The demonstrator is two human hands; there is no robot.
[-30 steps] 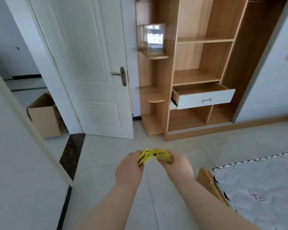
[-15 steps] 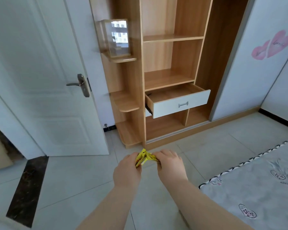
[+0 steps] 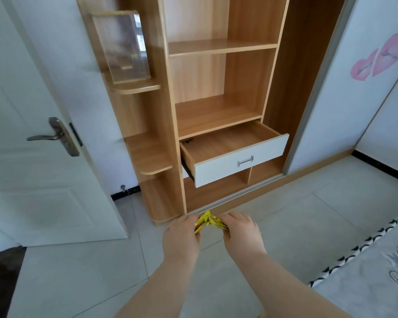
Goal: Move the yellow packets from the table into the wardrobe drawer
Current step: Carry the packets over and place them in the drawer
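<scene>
Between left hand [image 3: 182, 235] and right hand [image 3: 240, 232], both gripping, sit yellow packets [image 3: 208, 222].

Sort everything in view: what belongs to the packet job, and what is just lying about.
Job: yellow packets, held by the left hand and right hand; open drawer; wardrobe.
Just there: door; clear box on the side shelf; heart stickers; mattress.
</scene>
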